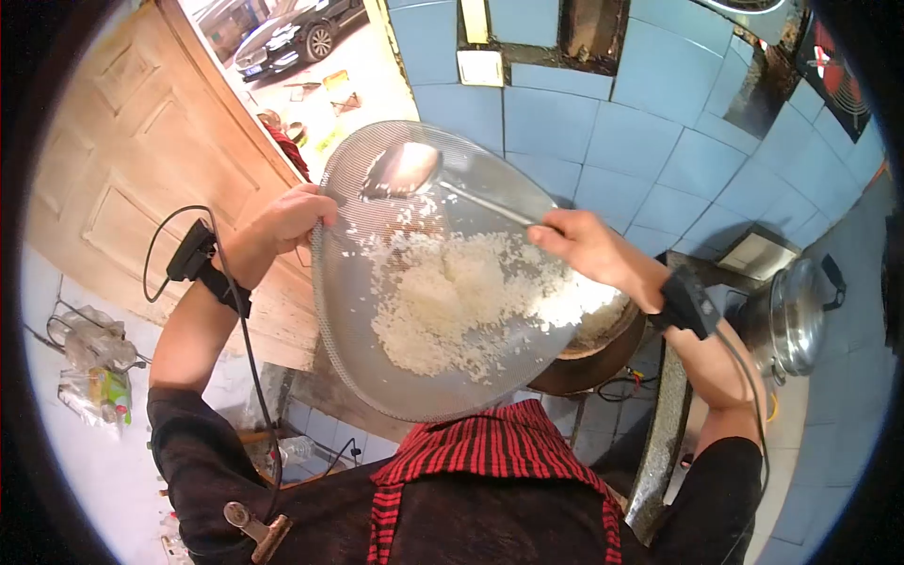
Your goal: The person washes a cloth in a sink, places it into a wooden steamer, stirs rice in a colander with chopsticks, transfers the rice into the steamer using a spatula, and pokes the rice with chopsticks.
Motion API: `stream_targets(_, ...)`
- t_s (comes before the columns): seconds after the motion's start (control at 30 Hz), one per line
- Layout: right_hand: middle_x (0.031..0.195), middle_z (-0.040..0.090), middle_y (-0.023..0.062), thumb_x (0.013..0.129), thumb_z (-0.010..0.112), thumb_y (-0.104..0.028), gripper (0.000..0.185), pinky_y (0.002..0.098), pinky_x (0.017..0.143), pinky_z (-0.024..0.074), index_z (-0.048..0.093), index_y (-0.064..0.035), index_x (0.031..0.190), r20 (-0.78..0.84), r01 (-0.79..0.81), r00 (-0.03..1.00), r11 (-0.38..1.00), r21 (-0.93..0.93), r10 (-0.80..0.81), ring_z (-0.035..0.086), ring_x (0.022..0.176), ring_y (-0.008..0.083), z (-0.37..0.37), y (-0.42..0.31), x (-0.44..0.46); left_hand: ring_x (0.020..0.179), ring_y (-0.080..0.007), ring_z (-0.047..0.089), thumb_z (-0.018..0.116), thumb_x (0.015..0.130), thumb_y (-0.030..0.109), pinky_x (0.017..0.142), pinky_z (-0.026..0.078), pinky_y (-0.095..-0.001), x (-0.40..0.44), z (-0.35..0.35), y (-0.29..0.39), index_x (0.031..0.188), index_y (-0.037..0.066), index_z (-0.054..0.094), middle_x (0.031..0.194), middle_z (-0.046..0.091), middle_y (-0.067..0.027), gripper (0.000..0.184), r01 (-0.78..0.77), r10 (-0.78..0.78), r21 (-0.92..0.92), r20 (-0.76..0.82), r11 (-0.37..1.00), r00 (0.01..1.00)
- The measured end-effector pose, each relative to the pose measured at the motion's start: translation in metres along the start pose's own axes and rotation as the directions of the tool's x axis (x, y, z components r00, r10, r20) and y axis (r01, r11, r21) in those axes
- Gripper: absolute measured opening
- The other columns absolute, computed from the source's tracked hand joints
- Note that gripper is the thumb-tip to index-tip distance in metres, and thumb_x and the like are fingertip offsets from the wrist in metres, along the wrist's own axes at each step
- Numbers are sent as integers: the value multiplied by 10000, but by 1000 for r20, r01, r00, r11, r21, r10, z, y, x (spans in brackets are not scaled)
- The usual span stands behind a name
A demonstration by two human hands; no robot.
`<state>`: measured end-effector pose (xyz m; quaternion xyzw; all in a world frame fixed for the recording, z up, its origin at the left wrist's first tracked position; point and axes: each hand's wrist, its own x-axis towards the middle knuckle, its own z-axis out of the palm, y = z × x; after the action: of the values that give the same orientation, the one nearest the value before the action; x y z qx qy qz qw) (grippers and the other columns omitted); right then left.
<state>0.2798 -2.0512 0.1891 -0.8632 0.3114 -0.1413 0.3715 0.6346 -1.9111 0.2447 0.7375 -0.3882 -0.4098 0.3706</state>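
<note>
A large round mesh strainer (353, 320) is held up in front of my chest, tilted, with white rice (438, 301) spread over its middle and right side. My left hand (299, 218) grips the strainer's upper left rim. In my right hand (591, 247) is the handle of a metal ladle (405, 169), its bowl over the upper part of the mesh, above the rice. Scattered grains lie around the ladle's bowl. Beneath the strainer's right edge, a brown pot (589, 367) shows partly, with pale contents near its rim.
A lidded steel pot (786, 315) stands on the counter at the right. A wooden door (141, 151) stands at the left beside an open doorway, with a car (292, 38) outside. Plastic bags (94, 348) are at the far left. Blue tiles cover the wall ahead.
</note>
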Motion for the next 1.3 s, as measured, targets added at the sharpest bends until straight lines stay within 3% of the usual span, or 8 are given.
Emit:
stream_targets(0.13, 645, 512, 141, 949, 493, -349, 390, 376, 598, 418, 553, 27, 862, 49, 128, 991, 978, -165, -122, 479, 602, 229, 11, 32, 19, 465, -101, 493, 523, 718, 13, 379, 381, -231, -7, 6, -2, 843, -34, 594, 675, 563, -26, 151, -46, 45, -19, -62, 999, 997)
stream_targets(0.3, 703, 573, 181, 939, 469, -353, 380, 432, 628, 434, 578, 10, 910, 40, -33, 997, 834, -550, 66, 556, 654, 347, -47, 67, -14, 499, -103, 508, 526, 709, 27, 415, 407, -247, -10, -1, -4, 846, -22, 598, 684, 555, -18, 163, -28, 27, -62, -22, 998, 999)
stream_targets(0.5, 758, 595, 227, 933, 474, -343, 385, 457, 650, 445, 577, 23, 872, -53, -71, 997, 936, -345, 57, 573, 720, 411, -30, 11, 2, 519, -141, 530, 522, 673, 39, 402, 442, -274, 1, -4, -13, 854, 19, 572, 738, 561, -47, 189, -86, 84, 33, 37, 996, 996)
stream_targets(0.77, 728, 569, 252, 932, 458, -362, 430, 461, 655, 440, 581, 44, 864, -51, -131, 991, 861, -492, 121, 563, 718, 431, -34, 77, -22, 661, -128, 581, 510, 692, 16, 509, 487, -259, -2, -8, -14, 1012, -49, 575, 822, 604, -60, 333, -18, 15, 47, 63, 999, 998)
stream_targets(0.87, 668, 575, 189, 929, 475, -368, 436, 410, 618, 444, 583, 42, 830, -59, -188, 981, 826, -532, 185, 560, 633, 328, -51, 66, -34, 643, -140, 591, 510, 697, 19, 492, 501, -275, 14, -16, -29, 1048, -46, 564, 833, 605, -62, 360, -61, 58, 37, 69, 997, 996)
stream_targets(0.97, 647, 542, 73, 943, 489, -391, 435, 333, 601, 428, 588, 12, 815, 28, -227, 970, 945, -236, 240, 493, 612, 175, -30, 8, -18, 608, -128, 588, 514, 716, 31, 460, 484, -249, -12, 2, -6, 1055, -41, 563, 836, 607, -52, 350, -79, 79, 2, 18, 997, 997)
stream_targets(1.13, 639, 450, 100, 973, 430, -426, 514, 337, 611, 409, 557, 56, 850, 104, 84, 991, 996, -23, -81, 430, 637, 148, 18, -8, 6, 578, -100, 581, 519, 738, 42, 441, 474, -220, -1, -7, -9, 1029, -29, 569, 827, 607, -34, 304, -22, 22, -7, 72, 1000, 997)
stream_targets(1.3, 734, 576, 228, 946, 462, -394, 467, 436, 652, 434, 583, 46, 846, 247, 90, 969, 943, -319, -9, 567, 691, 355, 8, 20, -11, 554, -101, 581, 517, 740, 33, 438, 486, -222, -7, -9, -10, 982, -28, 572, 795, 604, -39, 255, 0, 1, -4, 91, 1000, 996)
